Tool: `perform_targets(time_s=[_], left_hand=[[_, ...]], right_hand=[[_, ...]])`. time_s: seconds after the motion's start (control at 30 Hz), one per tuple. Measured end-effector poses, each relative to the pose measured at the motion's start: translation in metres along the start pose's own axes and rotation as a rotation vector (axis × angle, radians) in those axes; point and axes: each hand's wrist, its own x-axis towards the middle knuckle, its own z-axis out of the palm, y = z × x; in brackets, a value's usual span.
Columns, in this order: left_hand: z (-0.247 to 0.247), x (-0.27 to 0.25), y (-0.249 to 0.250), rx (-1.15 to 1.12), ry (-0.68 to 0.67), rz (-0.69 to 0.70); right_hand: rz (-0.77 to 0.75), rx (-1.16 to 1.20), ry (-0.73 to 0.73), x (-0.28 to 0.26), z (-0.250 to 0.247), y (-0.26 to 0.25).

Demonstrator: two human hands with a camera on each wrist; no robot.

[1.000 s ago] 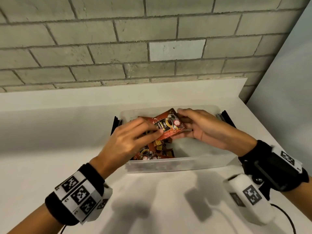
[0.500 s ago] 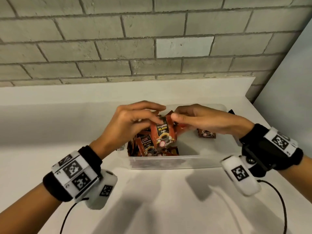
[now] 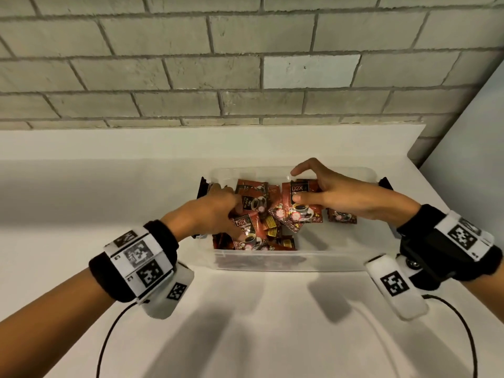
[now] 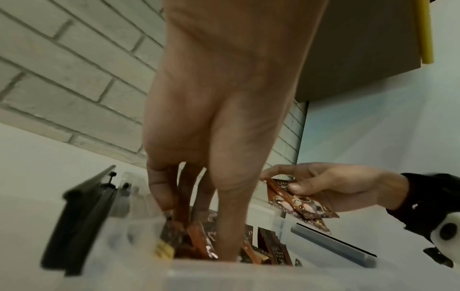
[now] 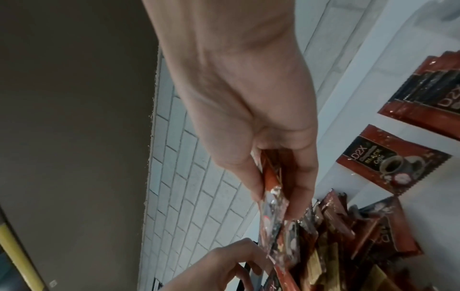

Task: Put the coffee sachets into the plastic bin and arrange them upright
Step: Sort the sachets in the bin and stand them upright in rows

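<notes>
From the head camera, the clear plastic bin (image 3: 341,257) sits on the white counter (image 3: 81,200) against the brick wall (image 3: 163,77), and the coffee sachets (image 3: 261,236) are all inside it, crowded toward the left end in a loose lean. One more sachet (image 3: 342,216) lies flat on the bin floor near the right end. The left hand (image 3: 210,214) is down among the packed ones, fingers buried between them; I would say it is steadying the row. The right hand (image 3: 335,196) pinches a couple of sachets (image 3: 297,211) by their upper part, thumb in front, index finger lifted off.

The left wrist camera shows those left fingers (image 4: 161,193) reaching straight down into the packets, thumb (image 4: 231,216) pushed in alongside. Whether they actually grip one I cannot tell. The black latch (image 4: 82,216) of the bin stands just beside them.

On the right wrist camera the thumb and fingers close on the top edge of the held packets (image 5: 273,206), which hang down edge-on toward the pile.

These look light, thin and glossy, so they will likely slide over each other and flop if held at a corner. A pinch across the sealed top edge seems the best hold. They should stand only when something props them, I reckon.
</notes>
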Motion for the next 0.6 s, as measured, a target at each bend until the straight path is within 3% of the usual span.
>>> perform_targets(time_s=[0.17,0.33,0.6], left_hand=[[-0.004,0.002,-0.007,-0.169,0.067,0.020],[-0.034,0.001,-0.009,-0.445,0.178,0.107],[-0.042,0.015,0.013,-0.838,0.140,0.157]], right_hand=[[0.022,0.062,-0.006,0.000,0.001,0.003],[0.040,0.371,-0.064,0.004,0.004,-0.003],[0.039,0.515,-0.075,0.019,0.009,-0.003]])
